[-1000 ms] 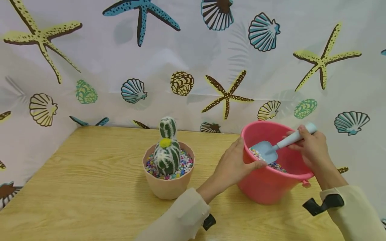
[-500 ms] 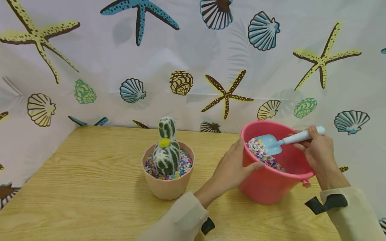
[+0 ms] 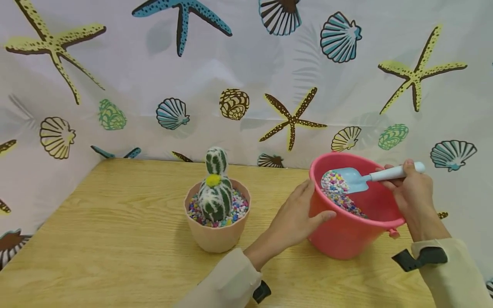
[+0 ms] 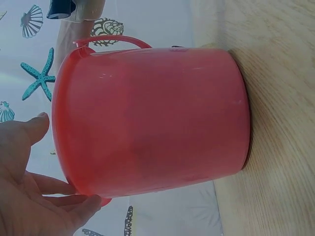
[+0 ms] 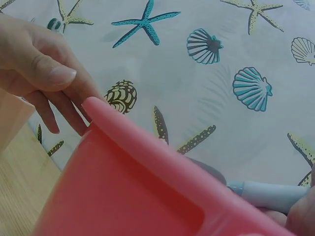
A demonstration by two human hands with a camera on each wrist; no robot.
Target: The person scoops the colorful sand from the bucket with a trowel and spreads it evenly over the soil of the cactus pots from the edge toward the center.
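A pink bucket (image 3: 346, 239) stands on the table, its rim dipping toward the viewer, with small multicoloured pebbles (image 3: 346, 202) inside. My right hand (image 3: 416, 196) grips the pale handle of a light-blue toy shovel (image 3: 356, 182). Its blade lies within the bucket mouth and carries a heap of pebbles. At the bucket's left rim, the extended fingers of my left hand (image 3: 292, 216) touch the outside. In the left wrist view the thumb of that hand (image 4: 29, 167) stands apart from the bucket wall. The shovel blade is mostly hidden behind the rim in the right wrist view.
Left of the bucket, a peach pot (image 3: 217, 238) holds a cactus (image 3: 215, 203) with a yellow flower, bedded in coloured pebbles. The wooden table (image 3: 115, 231) meets a cloth backdrop (image 3: 246, 55) printed with shells and starfish.
The shovel has risen and moved right out of the pebbles, now bearing a heap. My left thumb has come away from the bucket rim.
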